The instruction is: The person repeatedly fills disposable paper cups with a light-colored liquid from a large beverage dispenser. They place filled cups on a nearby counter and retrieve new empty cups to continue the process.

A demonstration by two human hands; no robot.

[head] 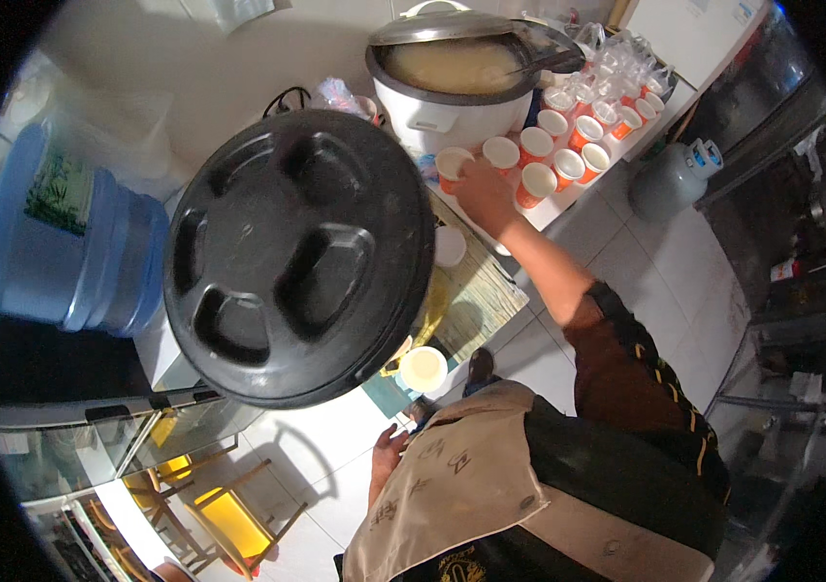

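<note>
My right hand (484, 195) reaches forward and its fingers are on the rim of an orange-and-white paper cup (450, 169) at the near left end of a group of filled cups; the fingertips are partly hidden. Low beside the apron, my left hand (386, 454) has its fingers apart, with nothing seen in it. A paper cup with pale contents (424, 369) stands near the wooden-topped table's lower end. Behind the cups is a large white cooker (420, 120) holding pale liquid, with its metal lid (442, 26) tilted up and a dark ladle handle (545, 62) over its rim.
A big black round lid (274, 291) covers much of the left. Beyond it stands a blue water bottle (42, 254). Bagged cups (605, 109) crowd the counter's far end. A grey gas cylinder (667, 185) stands on the floor at right, and yellow-seated chairs (234, 520) are lower left.
</note>
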